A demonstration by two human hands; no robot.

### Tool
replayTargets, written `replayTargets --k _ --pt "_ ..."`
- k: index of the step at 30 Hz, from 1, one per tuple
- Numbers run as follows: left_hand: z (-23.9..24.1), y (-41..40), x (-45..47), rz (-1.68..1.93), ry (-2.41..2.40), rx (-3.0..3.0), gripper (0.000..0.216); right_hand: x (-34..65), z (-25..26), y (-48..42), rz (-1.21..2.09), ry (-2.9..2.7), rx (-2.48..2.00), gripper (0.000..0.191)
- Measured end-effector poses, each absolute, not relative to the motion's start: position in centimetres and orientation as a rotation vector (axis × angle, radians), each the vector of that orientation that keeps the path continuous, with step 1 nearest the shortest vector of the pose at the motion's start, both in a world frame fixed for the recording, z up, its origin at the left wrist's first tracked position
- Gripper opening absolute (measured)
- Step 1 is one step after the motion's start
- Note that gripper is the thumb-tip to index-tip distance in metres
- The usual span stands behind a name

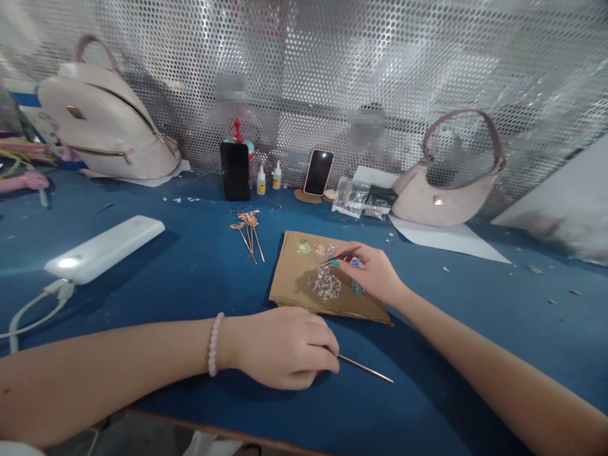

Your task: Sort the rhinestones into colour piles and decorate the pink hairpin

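My left hand [289, 348] rests low on the table with its fingers curled round a hair stick, whose thin gold rod [368, 369] sticks out to the right. Its other end is hidden under the fingers, where a bit of red shows. Above a piece of cardboard [289, 269], my right hand [368, 269] pinches a pair of tweezers [344, 254], tips pointing left. Those tips hover just over a pile of clear, shiny rhinestones [327, 284]. Smaller heaps lie around it: green [303, 246], champagne [319, 250], pink [332, 249], blue [355, 261] and teal [357, 287].
Several gold hair sticks [249, 231] lie left of the cardboard. Behind stand a black phone [235, 171], two small glue bottles [261, 181] and another phone [318, 172]. A white power bank [107, 248] with a cable is at left. A backpack [104, 126] and handbag [441, 193] stand along the mesh.
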State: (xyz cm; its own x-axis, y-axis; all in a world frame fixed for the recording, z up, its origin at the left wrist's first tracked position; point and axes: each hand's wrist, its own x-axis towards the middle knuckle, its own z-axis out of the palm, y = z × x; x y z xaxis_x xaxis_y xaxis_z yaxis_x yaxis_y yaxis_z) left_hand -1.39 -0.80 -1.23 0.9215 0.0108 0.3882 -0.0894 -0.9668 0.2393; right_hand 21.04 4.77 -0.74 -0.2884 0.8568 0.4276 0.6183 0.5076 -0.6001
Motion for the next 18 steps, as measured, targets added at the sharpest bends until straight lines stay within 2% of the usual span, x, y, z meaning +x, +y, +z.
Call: replayTargets --k 7,18 --pt "-1.1 -0.7 -1.5 0.604 -0.068 2.819 0.021 22.3 -1.5 5.1 0.386 -1.954 -1.28 0.011" --pt "-1.2 -0.8 -1.6 0.561 -0.056 2.85 0.02 21.1 -0.1 3.2 0.478 -2.099 -1.124 0.009"
